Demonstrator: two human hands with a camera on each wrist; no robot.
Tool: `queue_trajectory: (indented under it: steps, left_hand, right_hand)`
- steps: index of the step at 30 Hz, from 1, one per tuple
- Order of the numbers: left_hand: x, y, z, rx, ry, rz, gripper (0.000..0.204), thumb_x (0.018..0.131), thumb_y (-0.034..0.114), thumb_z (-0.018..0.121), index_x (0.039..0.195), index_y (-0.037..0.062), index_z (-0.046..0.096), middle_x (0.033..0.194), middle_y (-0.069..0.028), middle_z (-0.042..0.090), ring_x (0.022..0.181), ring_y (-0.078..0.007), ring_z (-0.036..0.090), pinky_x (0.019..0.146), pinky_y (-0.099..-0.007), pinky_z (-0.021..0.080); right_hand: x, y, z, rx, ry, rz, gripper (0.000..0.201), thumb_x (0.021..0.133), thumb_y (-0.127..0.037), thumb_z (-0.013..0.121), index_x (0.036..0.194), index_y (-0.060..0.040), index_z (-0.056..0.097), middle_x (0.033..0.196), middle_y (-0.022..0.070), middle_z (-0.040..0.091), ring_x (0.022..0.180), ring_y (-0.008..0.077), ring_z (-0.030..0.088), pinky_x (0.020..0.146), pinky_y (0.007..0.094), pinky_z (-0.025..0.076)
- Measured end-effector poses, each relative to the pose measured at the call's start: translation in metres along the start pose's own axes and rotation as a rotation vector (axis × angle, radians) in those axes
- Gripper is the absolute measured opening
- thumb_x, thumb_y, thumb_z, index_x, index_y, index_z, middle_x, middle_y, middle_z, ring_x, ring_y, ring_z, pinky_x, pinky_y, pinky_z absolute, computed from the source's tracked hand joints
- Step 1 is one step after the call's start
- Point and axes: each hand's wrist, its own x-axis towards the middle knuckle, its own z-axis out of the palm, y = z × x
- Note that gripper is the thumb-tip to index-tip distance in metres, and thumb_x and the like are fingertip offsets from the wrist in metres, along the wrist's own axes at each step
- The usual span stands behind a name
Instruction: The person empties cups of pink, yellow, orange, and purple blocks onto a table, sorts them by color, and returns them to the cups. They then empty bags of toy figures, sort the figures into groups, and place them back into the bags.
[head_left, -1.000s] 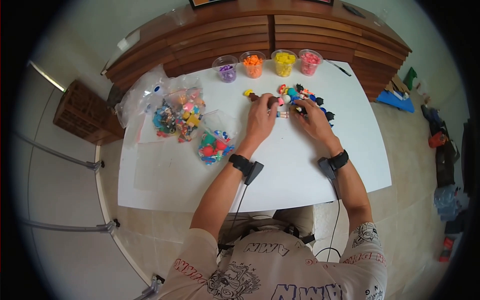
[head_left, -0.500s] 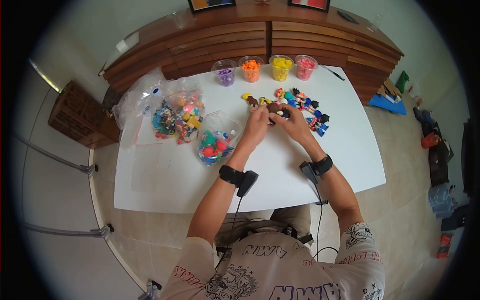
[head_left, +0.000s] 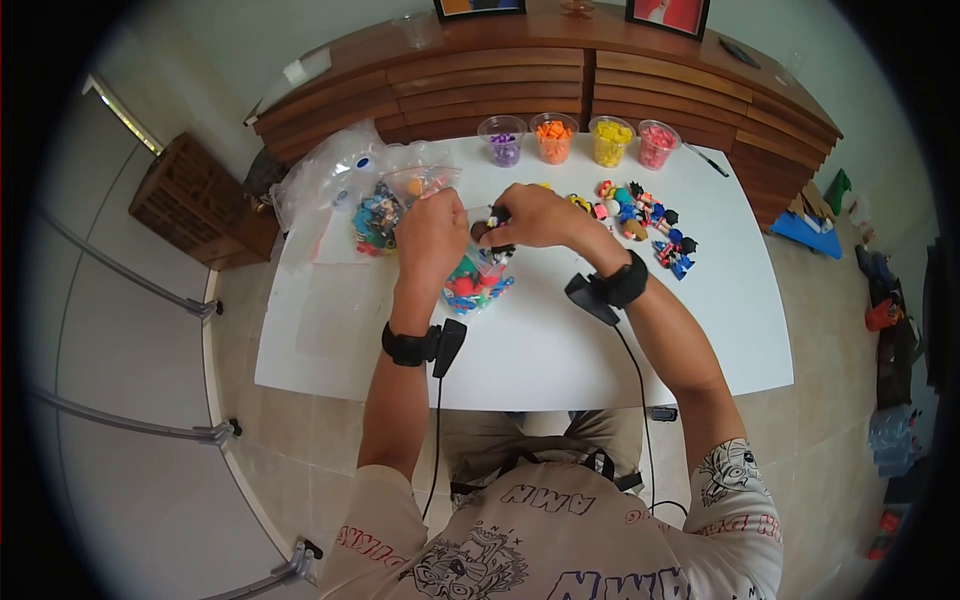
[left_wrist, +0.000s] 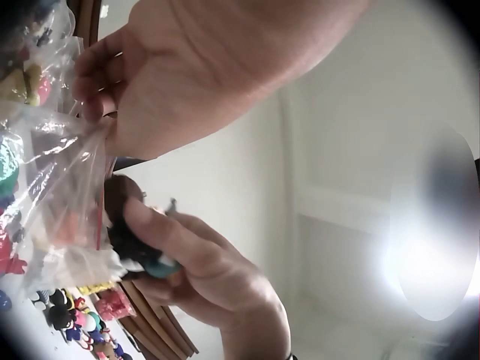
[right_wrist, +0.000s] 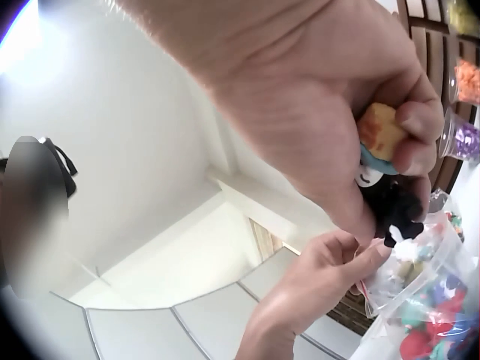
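Observation:
My left hand (head_left: 432,240) pinches the top edge of a clear zip bag (left_wrist: 56,180) holding red, green and blue toy figures. Close beside the bag's mouth, my right hand (head_left: 545,216) grips several small toy figures. One of them, in the right wrist view, is a figure with a yellow-orange top (right_wrist: 381,129); another is a black figure (right_wrist: 397,214) poking out below the fingers. A brown round head (left_wrist: 122,193) shows by the thumb in the left wrist view. The rest of the held figures are hidden in the palm.
A group of loose figures (head_left: 652,215) lies right of the hands on the white table (head_left: 600,340). Cups of purple, orange (head_left: 554,140), yellow and pink pieces line the back edge near a pen (head_left: 708,160). More bagged figures (head_left: 376,220) and clear plastic (head_left: 325,180) lie left.
Both hands have moved left from the loose figures to the zip bag. The right hand has brought gathered figures along, and the left hand has taken hold of the bag's edge.

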Motion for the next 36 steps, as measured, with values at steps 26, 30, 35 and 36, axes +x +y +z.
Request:
queue_trajectory:
  steps: [26,30,35,36]
  left_hand:
    - [-0.012,-0.024,-0.015,-0.058,0.115,-0.114,0.01,0.091,0.013,0.066,0.092,0.0027,0.069,0.075,-0.0173,0.07,0.071,-0.0383,0.069,0.065,-0.0471,0.052]
    - [-0.01,-0.035,-0.013,-0.061,0.148,-0.109,0.011,0.091,0.013,0.066,0.09,0.0028,0.069,0.075,-0.017,0.07,0.072,-0.0381,0.069,0.065,-0.0471,0.053]
    - [-0.011,-0.037,-0.012,-0.038,0.143,-0.111,0.011,0.092,0.013,0.065,0.088,0.0032,0.07,0.074,-0.0164,0.07,0.072,-0.0377,0.069,0.065,-0.0471,0.053]
    - [-0.012,-0.035,-0.013,-0.041,0.142,-0.113,0.011,0.092,0.013,0.065,0.088,0.0033,0.07,0.074,-0.0163,0.07,0.072,-0.0376,0.069,0.065,-0.047,0.053]
  right_hand:
    - [-0.005,0.023,0.091,-0.056,0.558,-0.426,0.019,0.087,-0.009,0.077,0.102,-0.0055,0.066,0.102,0.014,0.062,0.087,0.0386,0.068,0.077,0.0488,0.055]
    - [0.0,0.032,0.092,-0.101,0.592,-0.451,0.009,0.091,-0.008,0.071,0.098,-0.005,0.068,0.1,0.0136,0.065,0.084,0.0365,0.069,0.072,0.0455,0.056]
    - [0.02,0.055,0.097,0.361,0.456,-0.142,0.018,0.098,-0.018,0.067,0.099,0.0001,0.069,0.091,0.013,0.071,0.073,0.0228,0.071,0.065,0.037,0.056]
    - [0.023,0.057,0.097,0.546,0.279,-0.019,0.025,0.1,-0.022,0.066,0.1,0.0022,0.069,0.086,0.0125,0.071,0.069,0.0183,0.071,0.062,0.0341,0.056]
